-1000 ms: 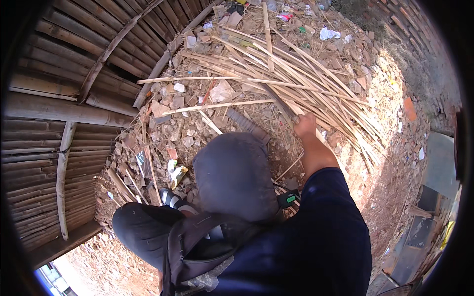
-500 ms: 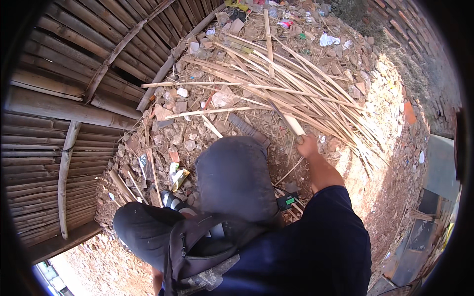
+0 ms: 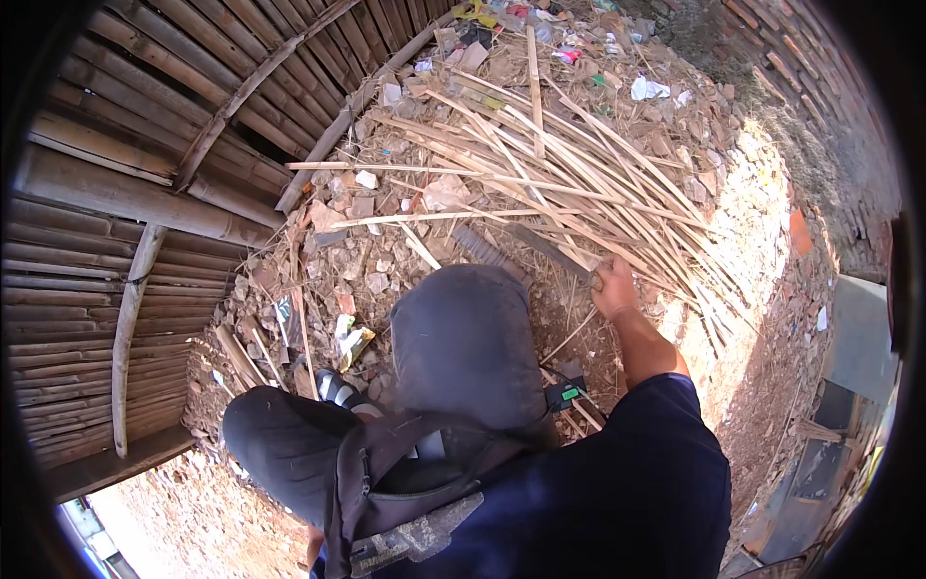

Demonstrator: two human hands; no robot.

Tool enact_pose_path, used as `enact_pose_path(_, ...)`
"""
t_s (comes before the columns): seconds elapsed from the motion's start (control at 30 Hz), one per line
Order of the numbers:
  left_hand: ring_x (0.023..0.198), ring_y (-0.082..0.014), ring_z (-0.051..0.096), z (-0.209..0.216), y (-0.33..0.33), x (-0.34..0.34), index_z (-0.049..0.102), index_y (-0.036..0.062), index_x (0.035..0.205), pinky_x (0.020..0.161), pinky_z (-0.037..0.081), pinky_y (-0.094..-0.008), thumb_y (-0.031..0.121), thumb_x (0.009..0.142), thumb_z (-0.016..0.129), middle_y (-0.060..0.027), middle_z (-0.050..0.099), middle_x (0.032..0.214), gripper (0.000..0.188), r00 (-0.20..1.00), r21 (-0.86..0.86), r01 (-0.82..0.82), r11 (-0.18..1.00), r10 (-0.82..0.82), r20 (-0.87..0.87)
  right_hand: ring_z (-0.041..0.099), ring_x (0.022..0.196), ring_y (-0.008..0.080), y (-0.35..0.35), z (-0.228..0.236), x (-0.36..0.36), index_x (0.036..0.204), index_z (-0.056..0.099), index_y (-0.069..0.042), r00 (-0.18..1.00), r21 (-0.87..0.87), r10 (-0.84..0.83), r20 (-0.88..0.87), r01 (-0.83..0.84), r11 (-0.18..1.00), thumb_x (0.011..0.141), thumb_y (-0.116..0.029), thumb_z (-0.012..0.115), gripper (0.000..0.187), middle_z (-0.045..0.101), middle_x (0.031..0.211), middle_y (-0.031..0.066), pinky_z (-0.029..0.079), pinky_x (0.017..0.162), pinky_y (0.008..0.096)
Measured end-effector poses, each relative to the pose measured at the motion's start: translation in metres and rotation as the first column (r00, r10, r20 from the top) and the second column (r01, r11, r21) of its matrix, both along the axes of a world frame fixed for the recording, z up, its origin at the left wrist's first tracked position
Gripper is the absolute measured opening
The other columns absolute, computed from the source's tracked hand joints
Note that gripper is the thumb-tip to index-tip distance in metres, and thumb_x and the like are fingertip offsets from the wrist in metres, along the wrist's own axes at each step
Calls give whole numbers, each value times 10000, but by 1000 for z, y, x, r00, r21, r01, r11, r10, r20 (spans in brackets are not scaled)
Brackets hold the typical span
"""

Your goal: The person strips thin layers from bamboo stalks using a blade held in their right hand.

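Observation:
My right hand (image 3: 614, 288) is closed round the handle of a machete (image 3: 550, 251). Its dark, flat blade points up and left, just in front of my knee. Beyond the blade lies a loose pile of split bamboo strips (image 3: 579, 183), pale and long, spread over the rubble; the blade's far end is close to the nearest strips. At the lower left edge only a sliver of skin from my left arm shows; the left hand itself is out of sight.
A bamboo slat wall (image 3: 96, 318) bounds the left side and a brick wall (image 3: 810, 82) the upper right. Stones and litter cover the ground. A ridged, dark length (image 3: 490, 253) lies before my knee (image 3: 463, 328). A small black device (image 3: 565, 393) with a green display sits beside my leg.
The machete has turned in my right hand: its blade points more to the left and looks dark, where a pale strip or face showed before. The view has shifted slightly.

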State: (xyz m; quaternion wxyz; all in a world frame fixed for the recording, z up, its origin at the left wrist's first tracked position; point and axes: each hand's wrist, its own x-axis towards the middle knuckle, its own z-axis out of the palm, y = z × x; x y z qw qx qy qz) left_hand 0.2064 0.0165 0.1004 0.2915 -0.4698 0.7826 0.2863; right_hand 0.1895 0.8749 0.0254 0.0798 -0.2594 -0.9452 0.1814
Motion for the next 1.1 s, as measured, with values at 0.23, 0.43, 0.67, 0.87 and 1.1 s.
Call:
enact_pose_path(0.23,1085,-286,581,2,1,-3,467,154,1370,855,489,-460,529,949,557,-105,557,1318,570,1000,39,-7,999,6,8,423,1341,421,18,13,-100,946,721,-55,998,81,-19,-64,24,996,669,-140,756,291,452,1456,232,387,1113,463)
enact_pose_path(0.43,1077,-279,584,6,-3,-8,471,159,1364,844,490,-455,530,954,551,-97,564,1310,558,1000,61,-30,998,31,-3,344,1444,399,22,35,-171,1233,712,-178,844,21,-110,524,117,993,787,-219,672,450,226,1633,192,327,1191,430)
enact_pose_path(0.67,1066,-271,587,11,2,11,475,164,1356,831,492,-450,531,959,544,-89,571,1301,545,997,53,-75,996,75,9,477,1307,382,-3,11,-160,1130,732,-87,910,-107,-122,396,178,978,764,-183,678,382,407,1496,212,419,1098,430)
enact_pose_path(0.87,1058,-264,589,7,9,22,479,168,1350,820,493,-445,532,964,538,-82,577,1293,534,994,53,-106,993,106,17,599,1154,360,-21,-4,-138,1076,732,-114,912,-12,-87,402,101,995,735,-213,718,356,651,1186,185,458,1035,445)
enact_pose_path(1.1,1048,-256,592,6,4,2,483,173,1342,807,494,-440,534,969,531,-74,585,1284,521,992,137,-118,984,124,-37,651,1055,379,-1,-9,-122,1089,674,-91,925,31,-59,374,51,998,764,-216,707,350,701,1069,205,508,920,483)
